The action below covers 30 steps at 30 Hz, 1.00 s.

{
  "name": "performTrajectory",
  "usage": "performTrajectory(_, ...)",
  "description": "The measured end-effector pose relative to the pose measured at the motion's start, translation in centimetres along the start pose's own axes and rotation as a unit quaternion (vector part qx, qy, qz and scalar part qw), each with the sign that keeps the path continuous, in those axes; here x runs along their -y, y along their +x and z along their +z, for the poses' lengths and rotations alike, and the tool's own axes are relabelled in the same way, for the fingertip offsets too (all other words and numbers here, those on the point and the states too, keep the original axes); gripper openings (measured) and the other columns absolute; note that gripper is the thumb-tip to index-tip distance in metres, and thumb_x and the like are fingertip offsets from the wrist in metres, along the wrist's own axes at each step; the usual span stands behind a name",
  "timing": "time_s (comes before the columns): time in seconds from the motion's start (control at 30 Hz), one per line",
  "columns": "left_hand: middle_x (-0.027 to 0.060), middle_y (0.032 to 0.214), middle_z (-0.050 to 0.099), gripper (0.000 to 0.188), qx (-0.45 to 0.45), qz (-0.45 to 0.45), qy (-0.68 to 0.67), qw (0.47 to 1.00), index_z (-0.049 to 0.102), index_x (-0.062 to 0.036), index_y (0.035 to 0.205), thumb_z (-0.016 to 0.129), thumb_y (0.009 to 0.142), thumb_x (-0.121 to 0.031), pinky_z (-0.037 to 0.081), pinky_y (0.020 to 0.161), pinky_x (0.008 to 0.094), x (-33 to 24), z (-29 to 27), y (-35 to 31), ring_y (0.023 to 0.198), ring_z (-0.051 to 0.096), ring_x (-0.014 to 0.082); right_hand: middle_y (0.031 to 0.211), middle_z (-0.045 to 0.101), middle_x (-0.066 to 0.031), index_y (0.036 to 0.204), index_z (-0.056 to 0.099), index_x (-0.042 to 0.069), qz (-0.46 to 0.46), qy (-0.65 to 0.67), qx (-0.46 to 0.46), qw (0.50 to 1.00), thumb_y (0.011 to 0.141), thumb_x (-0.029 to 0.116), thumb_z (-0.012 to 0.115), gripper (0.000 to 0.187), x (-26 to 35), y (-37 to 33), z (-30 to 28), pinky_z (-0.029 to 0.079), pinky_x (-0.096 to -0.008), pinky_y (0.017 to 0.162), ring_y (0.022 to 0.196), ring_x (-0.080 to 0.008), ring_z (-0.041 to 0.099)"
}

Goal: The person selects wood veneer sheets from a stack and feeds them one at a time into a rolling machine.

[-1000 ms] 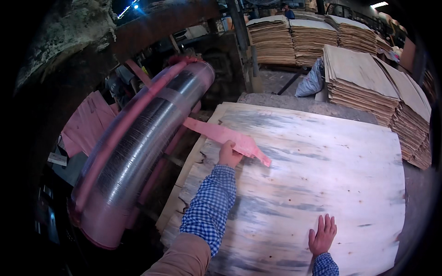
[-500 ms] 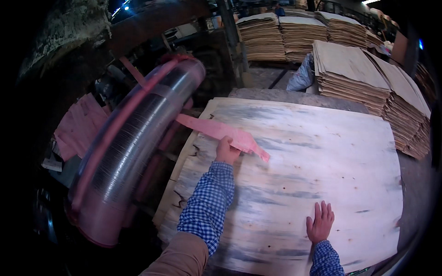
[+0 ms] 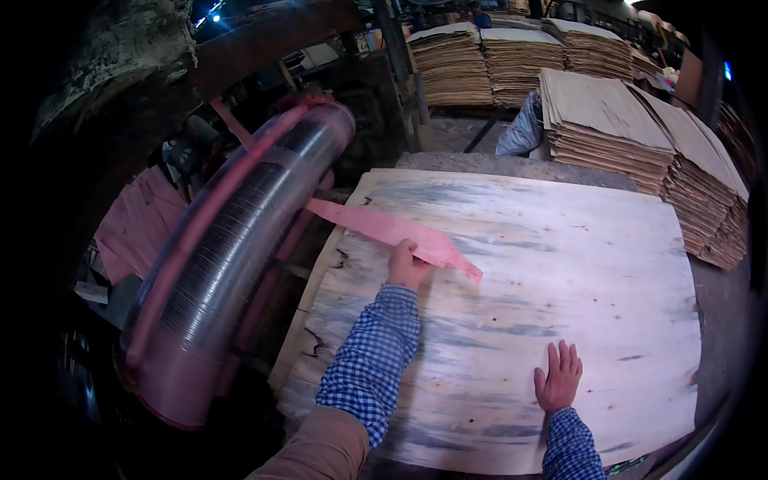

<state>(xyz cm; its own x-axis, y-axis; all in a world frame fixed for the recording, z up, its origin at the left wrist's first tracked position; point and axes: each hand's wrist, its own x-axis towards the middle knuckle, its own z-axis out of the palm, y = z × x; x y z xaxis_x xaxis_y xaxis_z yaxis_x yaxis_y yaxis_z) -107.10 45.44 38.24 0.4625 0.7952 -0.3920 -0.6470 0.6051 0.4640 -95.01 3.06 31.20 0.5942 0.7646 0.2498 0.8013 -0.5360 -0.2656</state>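
Note:
A narrow pink strip of veneer stretches from the roller machine across the upper left of a large pale veneer sheet. Its near edge is pinched in my left hand, with the thumb on top and the other fingers partly hidden. The strip's ragged right end sticks out past the hand. My right hand lies flat on the sheet toward the lower right, fingers stretched out, holding nothing. Left of the sheet stands a big shiny roller with pink-stained ends, and the strip's far end reaches its side.
Tall veneer stacks rise at the back right, with more stacks behind. A grey plastic bag sits beside the nearest stack. Pink sheets lie left of the roller. A dark beam crosses above it.
My left hand has moved slightly right and nearer, drawing the pink strip a little farther across the sheet. My right hand stays flat in nearly the same place.

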Motion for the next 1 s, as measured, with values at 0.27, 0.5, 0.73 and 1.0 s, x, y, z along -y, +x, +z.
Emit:
performTrajectory(0.27,0.0143,0.112,0.059,0.034,0.016,-0.013,0.001,1.0,0.05,0.0008,0.11,0.048,0.077,-0.002,0.043,0.104,0.0592,0.9,-0.8,-0.1,0.112,0.057,0.0332,0.148,0.037,-0.0165,0.142,0.044,0.01,0.0,-0.015,-0.007,1.0,0.086,0.035,0.059,0.063,0.0,-0.1,0.3,0.022,-0.0569,0.11,0.139,-0.0402,0.028)
performTrajectory(0.5,0.0146,0.112,0.058,0.031,0.025,-0.019,-0.018,0.999,0.051,0.0015,0.109,0.048,0.079,-0.002,0.043,0.104,0.0591,2.0,-0.6,-1.8,0.114,0.056,0.0332,0.148,0.037,-0.0168,0.142,0.043,0.01,-0.007,-0.02,-0.016,1.0,0.087,0.034,0.059,0.062,0.0,-0.2,0.4,0.023,-0.0564,0.11,0.139,-0.0401,0.028)
performTrajectory(0.73,0.0159,0.113,0.058,0.031,0.034,-0.021,-0.009,0.999,0.05,0.0023,0.109,0.046,0.079,-0.003,0.044,0.102,0.0599,3.2,-0.9,-1.8,0.114,0.056,0.0347,0.148,0.037,-0.017,0.142,0.043,0.01,-0.006,-0.011,-0.013,1.0,0.088,0.034,0.059,0.061,0.0,-0.3,0.2,0.023,-0.056,0.11,0.139,-0.0402,0.029)
performTrajectory(1.0,0.0168,0.112,0.058,0.03,0.033,-0.024,-0.027,0.999,0.05,0.0024,0.108,0.046,0.079,-0.004,0.044,0.101,0.0613,5.0,-1.0,-3.9,0.114,0.056,0.0353,0.148,0.037,-0.0172,0.141,0.044,0.009,0.003,0.011,-0.013,1.0,0.084,0.03,0.063,0.063,0.0,-0.3,0.2,0.021,-0.056,0.111,0.14,-0.0396,0.027)
